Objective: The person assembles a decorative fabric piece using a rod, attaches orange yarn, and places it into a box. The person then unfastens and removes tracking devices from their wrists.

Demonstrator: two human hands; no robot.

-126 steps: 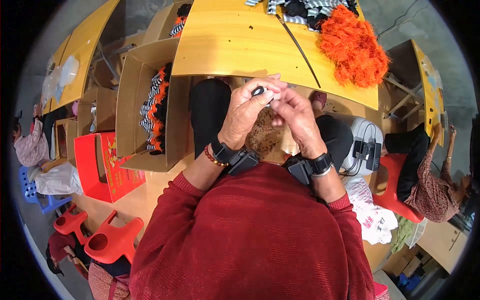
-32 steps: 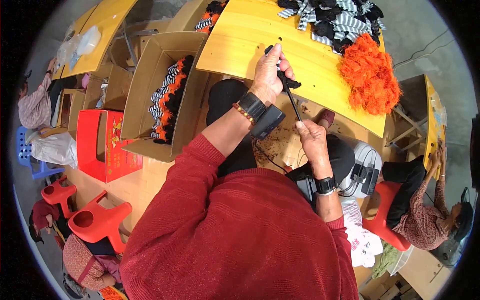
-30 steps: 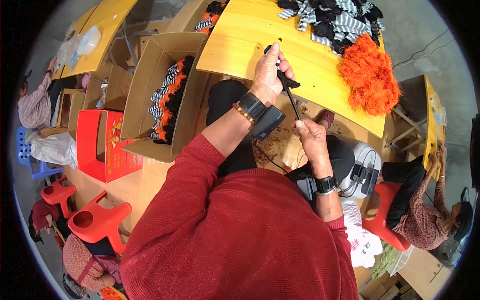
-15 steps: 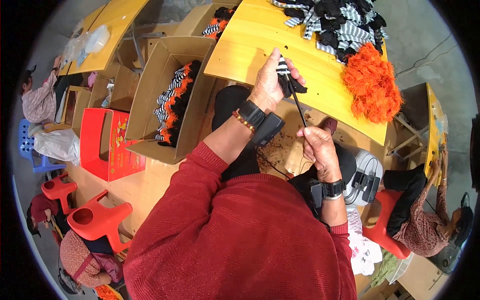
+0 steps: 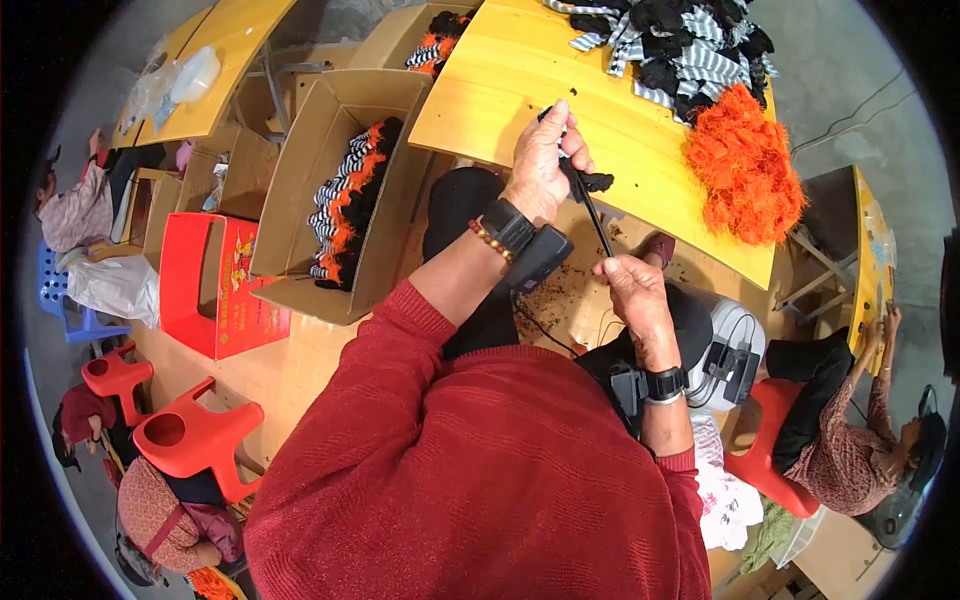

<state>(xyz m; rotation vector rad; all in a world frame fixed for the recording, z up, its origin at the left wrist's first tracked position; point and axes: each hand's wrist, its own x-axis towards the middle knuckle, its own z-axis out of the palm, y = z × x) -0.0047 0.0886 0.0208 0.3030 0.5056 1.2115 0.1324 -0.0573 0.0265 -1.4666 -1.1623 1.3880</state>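
Two hands stretch one black strip above one yellow table.

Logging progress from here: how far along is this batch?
Done: striped orange-trimmed pieces stacked in the cardboard box. In hand: left hand and right hand stretch a thin black strand. Left: striped fabric pile and orange fluff on the yellow table.

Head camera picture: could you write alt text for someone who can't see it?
Seen from above, a person in a red sweater holds a black tuft in the left hand over a yellow table, with a thin dark strand running down to the right hand. An orange fluffy pile lies on the table; a cardboard box of striped pieces stands at the left.
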